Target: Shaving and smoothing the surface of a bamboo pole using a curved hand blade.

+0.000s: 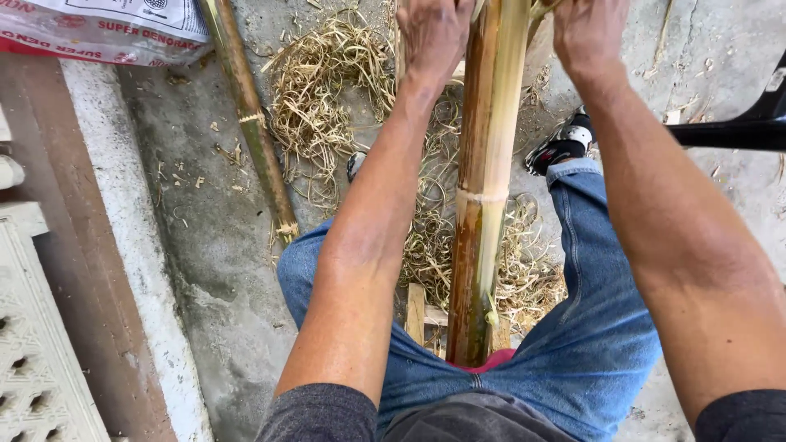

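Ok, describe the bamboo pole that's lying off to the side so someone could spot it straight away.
Start at the grey concrete floor left of the person's knees. The spare bamboo pole lies there, slanting up toward the printed sack. It is thin, greenish and untouched, unlike the thicker yellow-brown pole between the legs.

Two bamboo poles: one (483, 180) between the knees, one (254, 123) lying on the floor; two hands, left (432, 33) and right (588, 33); one printed sack (106, 29); one shoe (561, 146); one heap of shavings (327, 90).
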